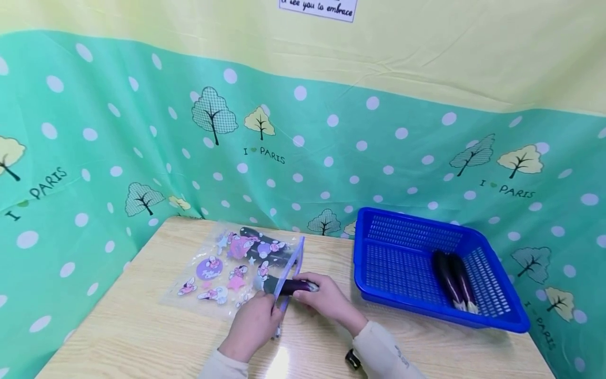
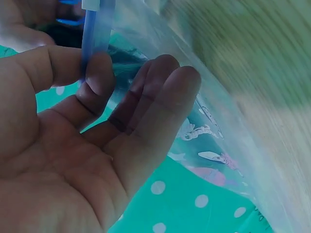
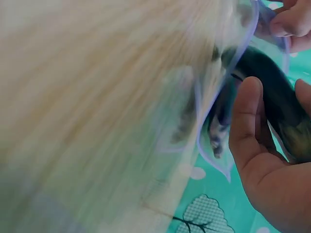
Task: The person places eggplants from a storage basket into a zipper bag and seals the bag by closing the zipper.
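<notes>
A clear zip bag (image 1: 222, 310) printed with pink and purple cartoon figures lies on the table, its purple-edged mouth facing right. My left hand (image 1: 255, 322) pinches the near side of that mouth between thumb and index finger; its other fingers extend along the bag in the left wrist view. With my right hand (image 1: 331, 301) I hold a dark purple eggplant (image 1: 295, 287) near its right end, while its other end lies inside the bag. Toward the back of the bag, more dark eggplant (image 1: 282, 256) shows through the plastic, beside the held one in the right wrist view.
To the right stands a blue plastic basket (image 1: 388, 296) with perforated sides, holding two eggplants (image 1: 446, 276) at its right end. A small black object (image 1: 352, 359) sits beside my right sleeve. A green and yellow printed cloth (image 1: 331, 158) hangs behind the wooden table (image 1: 132, 316).
</notes>
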Tool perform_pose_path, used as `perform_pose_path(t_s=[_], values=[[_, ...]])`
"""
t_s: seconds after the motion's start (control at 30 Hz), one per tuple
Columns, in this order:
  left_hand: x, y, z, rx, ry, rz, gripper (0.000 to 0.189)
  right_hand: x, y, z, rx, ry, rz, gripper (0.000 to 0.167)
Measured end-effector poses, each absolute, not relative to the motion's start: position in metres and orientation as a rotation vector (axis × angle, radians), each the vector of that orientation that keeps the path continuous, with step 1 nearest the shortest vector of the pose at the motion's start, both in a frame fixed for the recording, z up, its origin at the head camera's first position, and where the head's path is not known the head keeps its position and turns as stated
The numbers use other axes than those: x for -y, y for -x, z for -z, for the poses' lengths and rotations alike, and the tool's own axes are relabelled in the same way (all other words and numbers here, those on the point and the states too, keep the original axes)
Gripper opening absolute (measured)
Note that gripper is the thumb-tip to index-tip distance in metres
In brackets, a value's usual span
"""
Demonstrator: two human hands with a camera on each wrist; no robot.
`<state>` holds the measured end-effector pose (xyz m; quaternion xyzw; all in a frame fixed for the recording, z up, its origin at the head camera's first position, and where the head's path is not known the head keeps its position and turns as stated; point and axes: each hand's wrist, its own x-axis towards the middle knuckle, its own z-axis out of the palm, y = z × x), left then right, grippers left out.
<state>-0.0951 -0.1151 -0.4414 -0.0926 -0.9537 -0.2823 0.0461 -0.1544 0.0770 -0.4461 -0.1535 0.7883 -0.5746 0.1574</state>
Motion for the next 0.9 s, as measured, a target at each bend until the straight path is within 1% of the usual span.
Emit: perform_pose_path(t_s=[0.2,0.4,0.47,0.6,0.63,0.7,0.83,0.9], values=[[0.116,0.094,0.445,2.943,0.309,0.927,0.011,-0.062,0.178,0.457,-2.260,0.364,1.689,0.041],[0.118,0.094,0.446,2.959,0.317,0.933,0.011,-0.047,0.189,0.459,-2.263,0.288,1.678,0.044],[0.118,0.094,0.446,2.958,0.323,0.934,0.011,-0.043,0.192,0.458,-2.267,0.289,1.669,0.039],[0.118,0.095,0.446,2.958,0.337,0.938,0.010,-0.035,0.198,0.459,-2.243,0.278,1.683,0.025],[0.118,0.095,0.445,2.961,0.331,0.946,0.010,-0.033,0.199,0.459,-2.229,0.271,1.697,0.024],[0.118,0.095,0.445,2.965,0.330,0.963,0.010,-0.030,0.202,0.462,-2.193,0.253,1.727,0.027],[0.118,0.095,0.445,2.968,0.312,0.971,0.008,-0.024,0.208,0.468,-2.174,0.233,1.722,0.040],[0.118,0.095,0.446,2.966,0.315,0.953,0.008,-0.021,0.211,0.471,-2.198,0.231,1.688,0.041]])
